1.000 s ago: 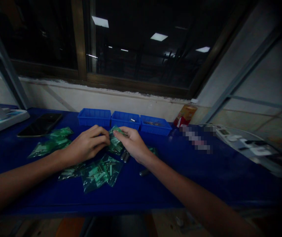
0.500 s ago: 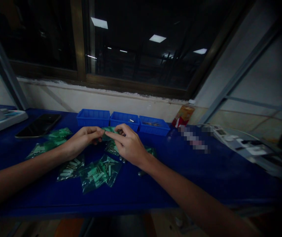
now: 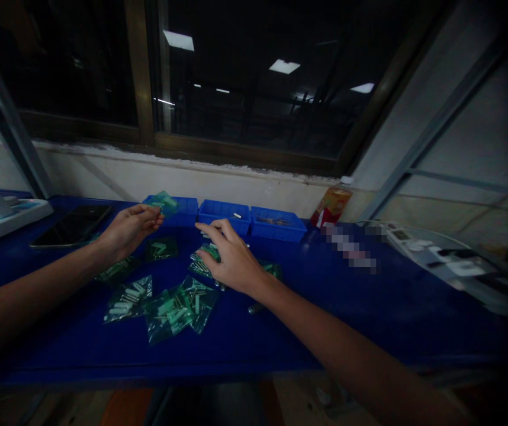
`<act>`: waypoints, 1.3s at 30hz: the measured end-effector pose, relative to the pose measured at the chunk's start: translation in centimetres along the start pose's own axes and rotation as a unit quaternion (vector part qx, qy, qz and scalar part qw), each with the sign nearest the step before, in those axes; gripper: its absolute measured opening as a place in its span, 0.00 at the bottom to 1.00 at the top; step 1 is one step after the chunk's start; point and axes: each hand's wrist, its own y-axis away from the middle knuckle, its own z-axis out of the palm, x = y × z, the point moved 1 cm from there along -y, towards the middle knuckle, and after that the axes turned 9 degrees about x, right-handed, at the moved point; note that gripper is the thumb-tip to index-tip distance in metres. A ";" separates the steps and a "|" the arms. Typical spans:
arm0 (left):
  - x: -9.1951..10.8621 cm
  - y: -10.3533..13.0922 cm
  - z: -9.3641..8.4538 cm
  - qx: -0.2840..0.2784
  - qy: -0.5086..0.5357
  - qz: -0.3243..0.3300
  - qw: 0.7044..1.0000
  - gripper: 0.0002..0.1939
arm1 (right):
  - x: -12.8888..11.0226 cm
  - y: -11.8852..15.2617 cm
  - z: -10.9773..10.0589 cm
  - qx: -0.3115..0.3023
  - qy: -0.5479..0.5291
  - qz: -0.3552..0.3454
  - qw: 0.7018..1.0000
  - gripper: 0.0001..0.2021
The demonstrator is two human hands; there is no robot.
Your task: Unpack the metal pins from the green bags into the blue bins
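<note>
My left hand [image 3: 132,229] pinches a small green plastic bag [image 3: 164,203] by its edge, holding it up in front of the left blue bin [image 3: 185,210]. My right hand [image 3: 231,257] hovers with fingers apart, thumb and forefinger spread, above a green bag of metal and white pieces [image 3: 203,260]. Between the hands lies a dark green bag [image 3: 161,247] with a few pale pieces. Closer to me are a bag of white plugs and metal pins [image 3: 128,299] and overlapping green bags of similar parts [image 3: 178,310]. Another green bag is partly hidden behind my right wrist.
Two more blue bins, a middle one [image 3: 224,214] and a right one [image 3: 278,225], hold small parts. A phone [image 3: 71,226] lies at the left beside a white power strip [image 3: 9,222]. A drink bottle [image 3: 333,204] stands back right; chargers and cables [image 3: 449,263] lie farther right.
My hands have parted. My left hand has moved up and left with the green bag, while my right hand has let go of it and spread its fingers.
</note>
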 end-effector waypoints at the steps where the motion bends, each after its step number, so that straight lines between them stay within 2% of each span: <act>1: 0.0 0.0 0.0 0.005 0.014 -0.012 1.000 0.05 | 0.0 0.0 0.0 -0.004 0.002 0.000 1.000 0.22; 4: 0.0 0.1 0.2 0.021 0.051 -0.053 0.997 0.04 | 0.0 0.1 0.1 -0.011 0.004 0.000 1.000 0.23; 10: 0.1 0.0 0.4 0.024 0.068 -0.054 0.996 0.02 | 0.2 0.1 0.2 -0.024 0.005 0.005 1.000 0.23; 12: 0.1 -0.1 0.3 -0.004 0.011 -0.027 1.000 0.10 | 0.2 0.2 0.2 -0.029 0.006 0.005 1.000 0.23; 14: 0.1 -0.2 0.0 -0.043 -0.121 0.050 0.990 0.19 | 0.2 0.2 0.3 -0.030 0.008 0.005 1.000 0.23; 15: 0.1 -0.3 -0.2 -0.066 -0.204 0.102 0.971 0.22 | 0.2 0.2 0.3 -0.031 0.008 0.005 0.999 0.23; 17: -0.1 -0.5 -0.8 -0.125 -0.365 0.189 0.903 0.23 | 0.3 0.2 0.3 -0.036 0.007 0.007 0.999 0.23; 19: -0.6 -0.5 -1.4 -0.182 -0.476 0.216 0.833 0.23 | 0.4 0.2 0.3 -0.046 0.007 0.009 0.999 0.22; 20: -0.9 -0.5 -1.7 -0.198 -0.510 0.216 0.809 0.24 | 0.4 0.2 0.3 -0.051 0.008 0.009 0.999 0.22; 25: -2.2 0.3 -1.9 -0.192 -0.587 0.266 0.740 0.29 | 0.3 0.4 0.5 -0.070 0.012 0.005 0.997 0.21; 29: -2.3 0.9 -1.0 -0.203 -0.616 0.297 0.701 0.33 | 0.9 0.1 0.4 -0.076 0.038 0.000 0.996 0.22; 32: -1.9 1.3 -0.5 -0.217 -0.620 0.307 0.688 0.34 | 3.0 -0.2 -0.3 -0.104 0.094 0.019 0.990 0.19; 34: -1.6 1.5 -0.4 -0.221 -0.621 0.307 0.687 0.34 | 5.2 -0.2 -1.2 -0.163 0.138 0.054 0.975 0.17; 37: -1.4 1.7 -0.4 -0.229 -0.619 0.306 0.686 0.33 | 8.3 0.1 -2.7 -0.278 0.162 0.135 0.937 0.15; 39: -1.3 1.7 -0.5 -0.235 -0.618 0.309 0.684 0.33 | 9.3 0.2 -3.4 -0.300 0.165 0.159 0.926 0.12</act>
